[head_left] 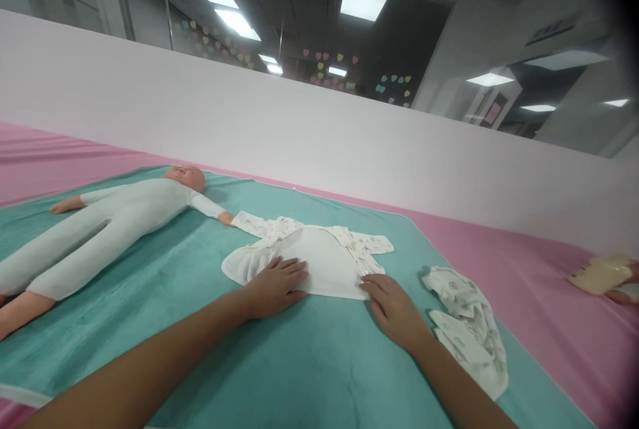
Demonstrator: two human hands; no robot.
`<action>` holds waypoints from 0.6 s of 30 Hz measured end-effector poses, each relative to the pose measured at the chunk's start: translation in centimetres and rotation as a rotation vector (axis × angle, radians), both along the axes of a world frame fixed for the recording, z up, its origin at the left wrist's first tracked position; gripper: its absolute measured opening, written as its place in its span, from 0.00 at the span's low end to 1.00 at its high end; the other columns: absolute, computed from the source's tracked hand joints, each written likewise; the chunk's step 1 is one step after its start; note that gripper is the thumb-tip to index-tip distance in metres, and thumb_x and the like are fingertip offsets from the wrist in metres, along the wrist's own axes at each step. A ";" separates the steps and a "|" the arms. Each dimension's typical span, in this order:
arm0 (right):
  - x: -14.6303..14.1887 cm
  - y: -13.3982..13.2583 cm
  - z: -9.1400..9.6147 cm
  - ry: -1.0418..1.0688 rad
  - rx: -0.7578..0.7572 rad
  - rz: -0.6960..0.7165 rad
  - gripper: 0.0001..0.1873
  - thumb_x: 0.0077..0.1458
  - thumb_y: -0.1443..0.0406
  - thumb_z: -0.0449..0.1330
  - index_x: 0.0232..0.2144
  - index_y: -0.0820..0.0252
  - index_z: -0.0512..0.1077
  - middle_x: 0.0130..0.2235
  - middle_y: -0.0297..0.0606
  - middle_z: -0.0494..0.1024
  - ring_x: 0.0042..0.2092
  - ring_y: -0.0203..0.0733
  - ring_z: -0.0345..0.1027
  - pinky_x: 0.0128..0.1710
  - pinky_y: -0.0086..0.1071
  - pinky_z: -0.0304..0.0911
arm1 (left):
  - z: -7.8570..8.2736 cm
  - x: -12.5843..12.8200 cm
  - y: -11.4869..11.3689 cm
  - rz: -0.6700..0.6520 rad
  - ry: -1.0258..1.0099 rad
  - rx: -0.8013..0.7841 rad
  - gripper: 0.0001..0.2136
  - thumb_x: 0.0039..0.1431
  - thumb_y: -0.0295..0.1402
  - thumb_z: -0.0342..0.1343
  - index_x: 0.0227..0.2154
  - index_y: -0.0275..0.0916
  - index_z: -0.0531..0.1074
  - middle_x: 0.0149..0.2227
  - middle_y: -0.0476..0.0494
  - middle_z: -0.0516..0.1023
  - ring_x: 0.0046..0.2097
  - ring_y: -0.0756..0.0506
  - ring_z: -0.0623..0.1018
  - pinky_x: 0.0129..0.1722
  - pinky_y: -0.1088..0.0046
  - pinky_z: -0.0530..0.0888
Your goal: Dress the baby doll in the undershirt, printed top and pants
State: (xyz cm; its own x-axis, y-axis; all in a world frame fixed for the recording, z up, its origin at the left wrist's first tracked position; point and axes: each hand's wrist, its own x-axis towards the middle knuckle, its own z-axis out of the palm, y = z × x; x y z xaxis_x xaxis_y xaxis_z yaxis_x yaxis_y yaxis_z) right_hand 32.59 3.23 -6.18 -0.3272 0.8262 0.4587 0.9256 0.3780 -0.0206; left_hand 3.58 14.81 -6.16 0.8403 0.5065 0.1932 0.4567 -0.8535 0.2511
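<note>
My left hand (274,287) lies flat on a white cloth diaper (322,263), fingers together and pointing right. That diaper rests on an open infant garment (367,243) with a small print, its sleeves spread sideways. My right hand (392,309) lies on the near edge of the diaper, next to the garment's snap strip. Neither hand shows a clear grip. An infant training doll (114,233) in a white suit lies on its back to the left, one arm reaching the garment's sleeve.
All this lies on a teal plush mat (200,356) over a pink sheet (504,243). A crumpled printed cloth (466,326) lies right of my right hand. At the far right, another person's hand (624,292) holds a beige pad (602,275). A white partition (249,110) stands behind.
</note>
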 end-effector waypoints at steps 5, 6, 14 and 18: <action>-1.2 -1.0 0.1 -0.005 -0.193 0.047 0.19 0.60 0.62 0.48 0.53 0.48 0.64 0.55 0.34 0.67 0.55 0.44 0.60 0.55 0.44 0.59 | 1.8 -0.7 -1.8 -0.003 -0.104 -0.108 0.16 0.61 0.41 0.42 0.44 0.43 0.71 0.47 0.46 0.74 0.49 0.44 0.72 0.49 0.67 0.65; -1.3 -1.3 0.1 0.010 -0.208 0.039 0.19 0.60 0.61 0.47 0.52 0.48 0.65 0.54 0.34 0.69 0.54 0.44 0.62 0.54 0.44 0.60 | 2.3 -1.5 -2.3 0.001 -0.103 -0.126 0.16 0.61 0.41 0.42 0.40 0.43 0.73 0.43 0.47 0.76 0.46 0.45 0.73 0.46 0.69 0.67; -10.3 2.0 1.3 0.543 -0.331 0.070 0.17 0.58 0.55 0.48 0.39 0.52 0.74 0.42 0.40 0.76 0.44 0.48 0.69 0.46 0.44 0.66 | 7.5 -19.7 -0.5 0.605 -0.504 -0.074 0.15 0.58 0.44 0.45 0.41 0.44 0.71 0.46 0.46 0.74 0.49 0.42 0.71 0.53 0.66 0.64; -24.1 9.1 1.4 1.374 -0.718 0.242 0.18 0.54 0.52 0.54 0.40 0.58 0.71 0.45 0.43 0.74 0.47 0.46 0.68 0.48 0.41 0.64 | 8.2 -29.4 4.1 0.879 -0.573 0.053 0.27 0.50 0.40 0.54 0.53 0.35 0.62 0.58 0.38 0.61 0.60 0.36 0.57 0.60 0.58 0.52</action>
